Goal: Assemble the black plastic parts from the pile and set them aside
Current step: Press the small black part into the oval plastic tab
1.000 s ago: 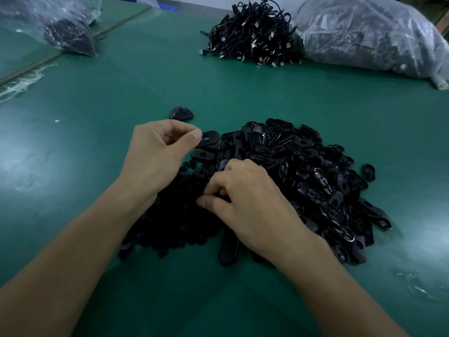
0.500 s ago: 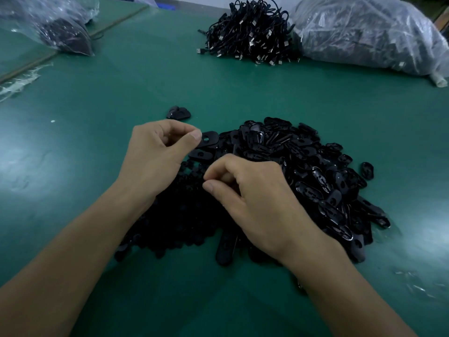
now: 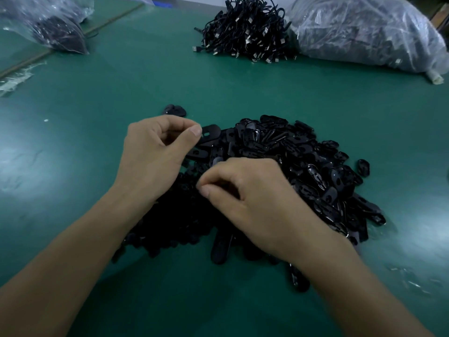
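Your L hand (image 3: 153, 154) and R hand (image 3: 255, 200), fingers curled, at pile of glossy black oval plastic parts (image 3: 315, 171) on green desk (image 3: 243, 88); can't tell whether either grips anything.

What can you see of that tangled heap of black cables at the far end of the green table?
The tangled heap of black cables lies loose at the far end of the green table. The cables are thin, looped and bunched, and many end in small silvery metal plugs poking out at the edges. Its right side seems to lean against a large clear plastic bag.
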{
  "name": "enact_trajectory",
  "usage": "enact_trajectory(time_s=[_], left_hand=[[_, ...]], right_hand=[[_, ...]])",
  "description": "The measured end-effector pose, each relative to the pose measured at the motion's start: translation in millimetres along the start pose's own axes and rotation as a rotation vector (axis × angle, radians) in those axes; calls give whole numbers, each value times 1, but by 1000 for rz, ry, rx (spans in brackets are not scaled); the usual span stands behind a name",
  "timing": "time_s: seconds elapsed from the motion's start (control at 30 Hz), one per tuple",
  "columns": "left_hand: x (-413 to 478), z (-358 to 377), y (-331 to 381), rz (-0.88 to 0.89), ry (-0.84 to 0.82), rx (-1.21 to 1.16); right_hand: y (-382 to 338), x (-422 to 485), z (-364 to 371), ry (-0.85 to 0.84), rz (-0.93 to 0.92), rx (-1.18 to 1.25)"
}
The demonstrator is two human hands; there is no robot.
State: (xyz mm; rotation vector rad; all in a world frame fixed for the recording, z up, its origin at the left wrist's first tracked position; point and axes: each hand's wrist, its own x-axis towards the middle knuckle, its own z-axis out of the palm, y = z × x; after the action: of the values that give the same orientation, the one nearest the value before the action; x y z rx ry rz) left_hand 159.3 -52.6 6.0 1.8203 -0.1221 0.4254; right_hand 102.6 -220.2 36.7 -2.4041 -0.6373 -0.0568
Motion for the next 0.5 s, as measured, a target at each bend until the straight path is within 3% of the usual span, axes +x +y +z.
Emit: enact_trajectory(time_s=[0.2, 0.5], left_hand=[[-1, 0, -2, -40, -5, 31], [-7, 5, 0, -30, -56, 16]], right_hand=[[-4, 11, 7, -137, -22, -132], [27, -16, -26, 259, 101, 237]])
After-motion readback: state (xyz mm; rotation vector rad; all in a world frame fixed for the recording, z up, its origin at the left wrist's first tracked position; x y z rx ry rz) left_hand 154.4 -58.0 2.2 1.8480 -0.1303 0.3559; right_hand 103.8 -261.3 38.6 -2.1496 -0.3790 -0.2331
